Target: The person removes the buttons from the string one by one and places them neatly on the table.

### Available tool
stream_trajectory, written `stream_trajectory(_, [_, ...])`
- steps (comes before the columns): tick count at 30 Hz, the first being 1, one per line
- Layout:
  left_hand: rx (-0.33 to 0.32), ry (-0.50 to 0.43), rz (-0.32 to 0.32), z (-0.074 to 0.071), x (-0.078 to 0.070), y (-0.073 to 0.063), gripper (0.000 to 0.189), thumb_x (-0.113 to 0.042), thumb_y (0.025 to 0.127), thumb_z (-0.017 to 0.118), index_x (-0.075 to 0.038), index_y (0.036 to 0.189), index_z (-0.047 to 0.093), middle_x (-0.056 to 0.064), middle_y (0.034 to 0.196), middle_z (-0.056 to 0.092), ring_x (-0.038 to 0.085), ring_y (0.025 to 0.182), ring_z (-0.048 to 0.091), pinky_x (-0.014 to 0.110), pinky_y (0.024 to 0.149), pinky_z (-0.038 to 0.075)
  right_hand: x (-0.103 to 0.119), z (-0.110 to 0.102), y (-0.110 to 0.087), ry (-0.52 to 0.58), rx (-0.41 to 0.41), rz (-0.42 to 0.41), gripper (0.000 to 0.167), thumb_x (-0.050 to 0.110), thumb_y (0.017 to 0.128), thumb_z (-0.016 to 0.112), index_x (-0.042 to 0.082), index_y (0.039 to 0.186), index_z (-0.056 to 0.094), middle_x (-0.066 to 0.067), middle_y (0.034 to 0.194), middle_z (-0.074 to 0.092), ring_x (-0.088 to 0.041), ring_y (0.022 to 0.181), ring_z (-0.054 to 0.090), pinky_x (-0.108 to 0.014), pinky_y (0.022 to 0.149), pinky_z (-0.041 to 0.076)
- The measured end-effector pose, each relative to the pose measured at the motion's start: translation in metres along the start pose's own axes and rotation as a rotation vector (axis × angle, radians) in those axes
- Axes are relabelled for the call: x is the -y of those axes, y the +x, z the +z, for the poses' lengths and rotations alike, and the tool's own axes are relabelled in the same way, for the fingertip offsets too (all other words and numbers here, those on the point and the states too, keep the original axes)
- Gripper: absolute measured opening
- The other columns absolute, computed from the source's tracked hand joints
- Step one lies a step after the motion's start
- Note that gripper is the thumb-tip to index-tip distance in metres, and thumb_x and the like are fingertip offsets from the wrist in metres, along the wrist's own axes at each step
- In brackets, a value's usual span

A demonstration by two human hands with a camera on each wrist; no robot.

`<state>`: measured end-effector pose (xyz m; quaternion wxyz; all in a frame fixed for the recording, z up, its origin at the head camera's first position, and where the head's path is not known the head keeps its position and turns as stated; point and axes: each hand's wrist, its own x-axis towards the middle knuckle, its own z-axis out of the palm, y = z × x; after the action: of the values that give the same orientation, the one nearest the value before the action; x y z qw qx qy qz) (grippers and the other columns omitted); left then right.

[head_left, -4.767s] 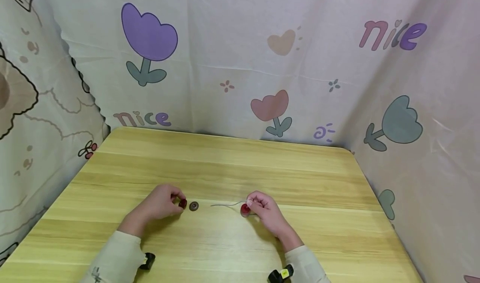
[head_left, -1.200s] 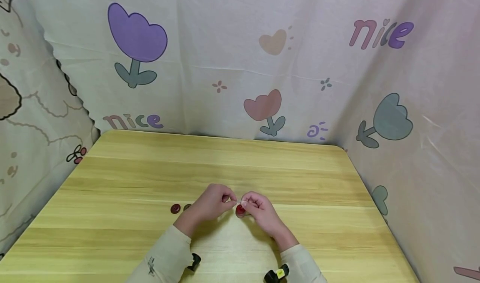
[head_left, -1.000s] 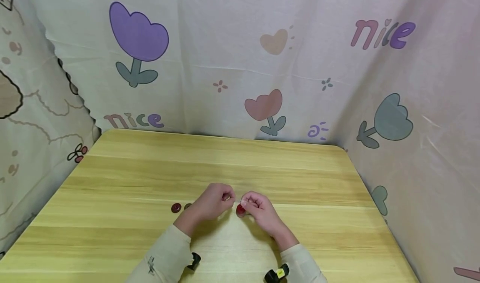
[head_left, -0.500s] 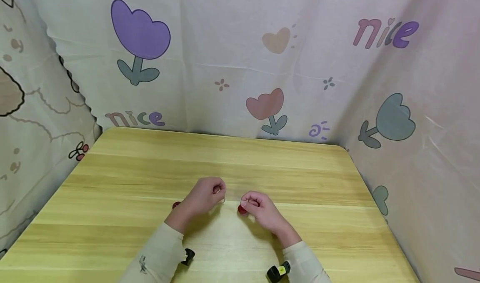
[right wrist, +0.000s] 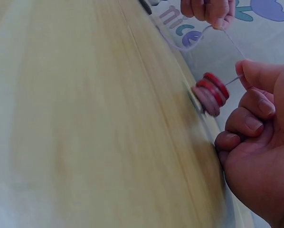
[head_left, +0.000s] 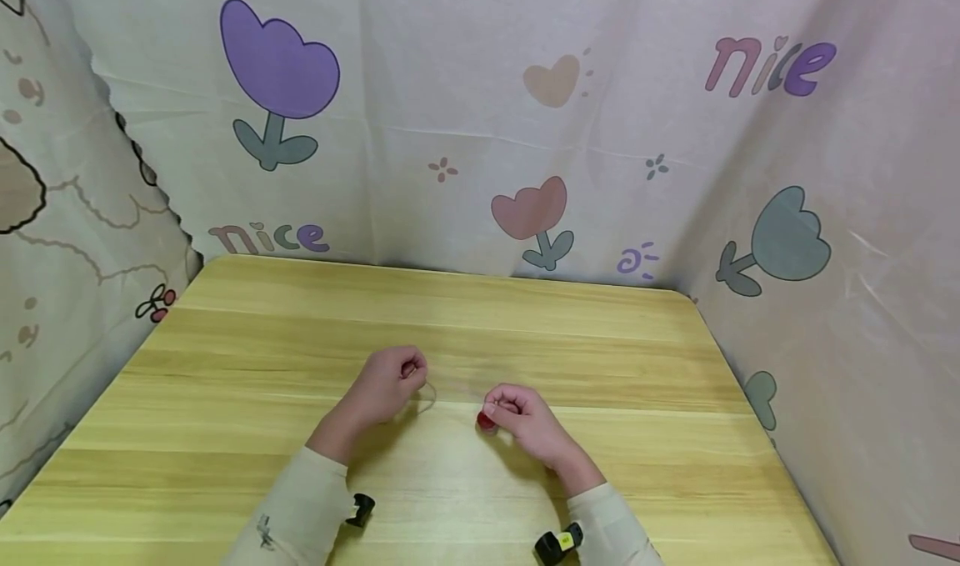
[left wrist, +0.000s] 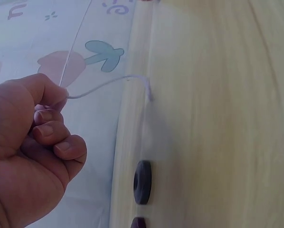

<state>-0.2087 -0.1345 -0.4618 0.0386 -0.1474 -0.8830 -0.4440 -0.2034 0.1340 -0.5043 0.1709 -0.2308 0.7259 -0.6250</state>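
Pale wood table (head_left: 480, 499), printed w/ grain, backed by cloth hangings (head_left: 427, 66) w/ flowers, hearts & "nice". Beige sleeves (head_left: 292, 508) on both arms, black unit (head_left: 362, 510) by L wrist, another (head_left: 558, 543) by R. Loose dark btn (left wrist: 142, 182) on table just beyond L hand (head_left: 386, 383) in L wrist view, maroon btn (left wrist: 138, 223) near it, cut off at frame edge; L hand & forearm block head view of both. L hand pinches string (left wrist: 132, 76) btwn thumb & forefinger, other fingers curled in. R hand (head_left: 536, 424) likewise pinches string, btn stack (right wrist: 211, 92) just below its fingertips, to the left in head view: red discs w/ paler purplish one(s) underneath, partly blurred. Stack's axis tilted, top red face twd R fingertips, string leaving that face; can't tell if bottom touches table. String's long run goes straight btwn hands, approx L–R, L end farther from person; free tail curves out of L pinch & droops, tip pointing down twd table.
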Motion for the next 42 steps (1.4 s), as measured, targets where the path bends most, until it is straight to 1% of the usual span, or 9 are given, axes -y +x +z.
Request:
stream_trajectory(3, [-0.023,0.018,-0.005,-0.003,0.004,0.000,0.017,0.001,0.089,0.059,-0.012,0.079,0.061,-0.005,0.062,0.041,0.011,0.058,0.042,0.029,0.058,0.040,0.000,0.000,0.000,-0.007,-0.001,0.000,0.016,0.012,0.101,0.060,-0.003,0.098,0.065,-0.020,0.095,0.068,-0.026,0.090,0.064,-0.034,0.086,0.049])
stream_trajectory(7, [-0.048,0.032,-0.023,-0.007,0.008,0.000,0.015,0.001,0.089,0.057,-0.011,0.080,0.061,-0.004,0.063,0.042,0.013,0.058,0.043,0.030,0.058,0.039,0.000,-0.001,0.000,0.010,0.005,0.016,0.016,0.013,0.101,0.059,-0.002,0.097,0.065,-0.019,0.094,0.068,-0.029,0.091,0.064,-0.035,0.087,0.050])
stream_trajectory(11, [-0.045,0.031,-0.031,-0.009,0.012,0.000,0.016,0.002,0.090,0.057,-0.010,0.081,0.060,-0.003,0.063,0.043,0.013,0.058,0.043,0.029,0.057,0.039,0.000,-0.001,0.000,0.024,0.022,0.004,0.016,0.013,0.102,0.058,-0.001,0.097,0.063,-0.018,0.092,0.066,-0.029,0.088,0.063,-0.035,0.083,0.051])
stream_trajectory(14, [-0.033,0.023,-0.034,-0.010,0.013,-0.001,0.016,0.002,0.091,0.056,-0.009,0.081,0.060,-0.002,0.063,0.042,0.013,0.057,0.043,0.029,0.056,0.039,0.000,-0.002,0.001,0.036,0.064,-0.042,0.016,0.012,0.104,0.054,-0.002,0.098,0.060,-0.019,0.093,0.062,-0.026,0.087,0.059,-0.035,0.082,0.050])
stream_trajectory(17, [-0.031,0.013,-0.045,-0.010,0.012,-0.001,0.015,0.001,0.092,0.056,-0.008,0.082,0.060,-0.002,0.063,0.042,0.014,0.057,0.043,0.029,0.056,0.039,0.000,-0.003,0.002,0.052,0.119,-0.079,0.014,0.012,0.104,0.053,-0.002,0.102,0.056,-0.022,0.098,0.058,-0.027,0.093,0.057,-0.034,0.085,0.048])
stream_trajectory(23, [-0.053,0.012,-0.065,-0.013,0.012,-0.001,0.012,0.000,0.093,0.056,-0.007,0.084,0.060,-0.001,0.065,0.043,0.015,0.059,0.043,0.030,0.059,0.039,0.002,-0.007,0.001,0.052,0.193,-0.070,0.014,0.010,0.103,0.054,0.001,0.113,0.053,-0.027,0.114,0.057,-0.037,0.108,0.055,-0.034,0.092,0.046])
stream_trajectory(28, [-0.057,0.014,-0.050,-0.013,0.014,-0.001,0.013,0.000,0.094,0.055,-0.008,0.084,0.059,-0.001,0.065,0.041,0.014,0.059,0.041,0.031,0.059,0.038,0.001,-0.009,0.000,0.044,0.223,-0.084,0.016,0.007,0.103,0.051,0.000,0.117,0.051,-0.030,0.114,0.055,-0.044,0.108,0.053,-0.037,0.092,0.046])
stream_trajectory(34, [-0.067,0.010,-0.048,-0.012,0.013,-0.002,0.012,0.000,0.092,0.056,-0.007,0.084,0.060,-0.001,0.064,0.042,0.015,0.058,0.042,0.030,0.058,0.039,0.000,-0.010,0.000,0.034,0.223,-0.086,0.021,0.000,0.102,0.049,-0.003,0.122,0.051,-0.031,0.114,0.053,-0.043,0.104,0.052,-0.036,0.089,0.046])
stream_trajectory(42, [-0.069,0.016,-0.058,-0.011,0.012,-0.004,0.012,0.000,0.091,0.057,-0.007,0.083,0.061,-0.001,0.063,0.043,0.016,0.058,0.043,0.031,0.059,0.040,0.000,-0.009,-0.002,0.022,0.186,-0.043,0.027,-0.004,0.098,0.050,-0.005,0.125,0.054,-0.029,0.115,0.056,-0.040,0.106,0.054,-0.038,0.091,0.048])
